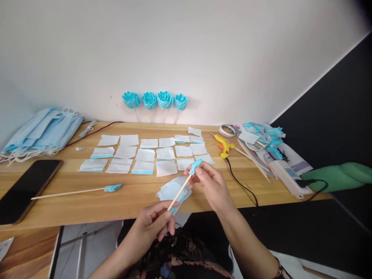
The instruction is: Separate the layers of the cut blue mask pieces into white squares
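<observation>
My left hand [155, 221] pinches the lower end of a thin wooden stick [180, 191], which slants up to the right. At its top sits a small rolled blue fabric bud [195, 166], and my right hand [213, 185] closes its fingers around that bud. Under my hands lies a small pile of cut mask pieces [171, 190]. Another stick with a blue bud [113, 188] rests on the table at the left. Behind my hands, white and blue fabric rectangles [145, 155] are laid out in rows.
Several blue fabric roses [165, 100] on sticks lean against the wall. Stacked face masks [43, 130] and a phone [30, 190] lie left. At right are a yellow glue gun [224, 146] with its cord, a tape roll [227, 130], blue scraps [274, 141] and a power strip [287, 178].
</observation>
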The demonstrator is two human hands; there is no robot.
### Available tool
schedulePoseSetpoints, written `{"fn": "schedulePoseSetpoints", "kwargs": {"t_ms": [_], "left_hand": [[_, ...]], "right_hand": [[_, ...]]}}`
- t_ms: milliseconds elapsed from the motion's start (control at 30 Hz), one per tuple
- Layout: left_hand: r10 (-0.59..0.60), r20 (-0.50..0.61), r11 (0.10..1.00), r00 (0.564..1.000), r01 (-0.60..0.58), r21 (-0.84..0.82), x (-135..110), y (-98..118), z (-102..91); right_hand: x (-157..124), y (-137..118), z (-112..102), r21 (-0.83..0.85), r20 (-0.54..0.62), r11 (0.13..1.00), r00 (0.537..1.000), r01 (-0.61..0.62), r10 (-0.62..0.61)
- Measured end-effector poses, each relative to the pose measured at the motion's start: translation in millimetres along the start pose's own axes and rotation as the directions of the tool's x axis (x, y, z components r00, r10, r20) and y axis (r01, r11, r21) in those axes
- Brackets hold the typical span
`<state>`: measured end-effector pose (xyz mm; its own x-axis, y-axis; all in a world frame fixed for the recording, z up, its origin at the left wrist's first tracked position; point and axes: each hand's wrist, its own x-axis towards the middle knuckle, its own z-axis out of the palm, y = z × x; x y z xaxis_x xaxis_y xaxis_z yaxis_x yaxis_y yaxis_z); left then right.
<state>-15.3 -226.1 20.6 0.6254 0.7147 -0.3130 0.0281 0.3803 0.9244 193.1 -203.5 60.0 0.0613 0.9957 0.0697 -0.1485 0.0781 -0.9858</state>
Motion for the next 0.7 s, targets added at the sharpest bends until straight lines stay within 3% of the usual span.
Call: {"fn": "schedulePoseSetpoints", "kwargs": {"t_ms": [233,367,500,700], "left_hand": [[0.082,-0.164,0.988,0.983,-0.059,0.14,-7.9,6.1,-14.1],[0.15,-0.227,0.976,0.962,-0.106,0.192,-7.6,12.5,-18.9],[0.295,-0.26,0.917,0.92,-0.195,0.348,-5.6,13.9,-23.3],[0.415,-0.334,0.839,0.847,-0.214,0.5,-4.4,8.8,-32.7]], "right_hand": [[-8.2,3.9,-1.6,-0.099,0.13,0.995,0.991,-0.011,0.024],[-6.4,4.7,-2.0,-0.061,0.042,0.997,0.998,0.049,-0.047],[-3.7,-1.6,-0.5,-0.031,-0.037,0.991,0.99,0.133,-0.134],[-4.7,-8.6,6.7,-0.111,-0.06,0.986,0.989,0.128,-0.135]]}}
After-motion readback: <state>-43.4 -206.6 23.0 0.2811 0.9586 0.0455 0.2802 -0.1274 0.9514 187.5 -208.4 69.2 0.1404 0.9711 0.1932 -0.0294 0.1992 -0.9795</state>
